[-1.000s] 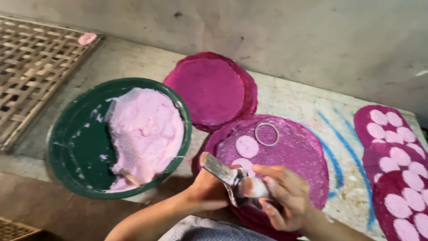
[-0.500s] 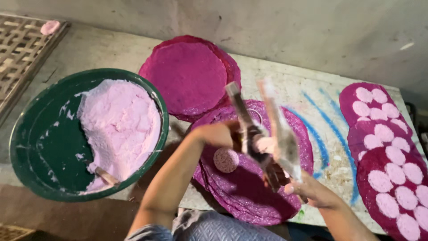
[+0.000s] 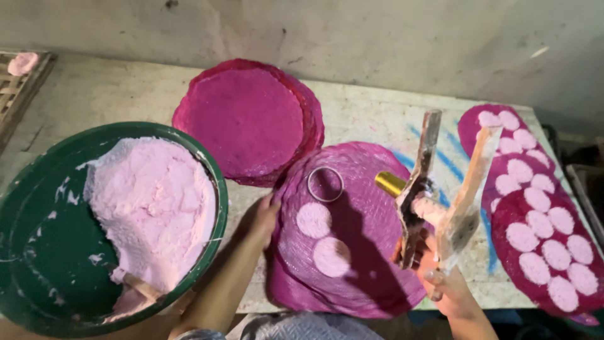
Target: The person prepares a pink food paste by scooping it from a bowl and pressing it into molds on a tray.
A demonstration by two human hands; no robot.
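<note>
Green basin (image 3: pixel 38 264) holds pink dough (image 3: pixel 154 208). Right hand (image 3: pixel 450 286) grip closed on hinged press (image 3: pixel 440 201); left hand (image 3: pixel 264 217) open, resting on purple mat (image 3: pixel 371 252) edge.

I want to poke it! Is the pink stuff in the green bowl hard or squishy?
Probably squishy: the pink stuff sits in a lumpy heap. Likely sticky too, since smears cling to the green bowl. Flattened rounds on the mat suggest it presses flat easily.

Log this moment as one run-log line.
left hand: resting on edge of magenta mat | right hand: holding open hinged press | on mat: two pink discs, metal ring | green bowl: pink dough
</note>
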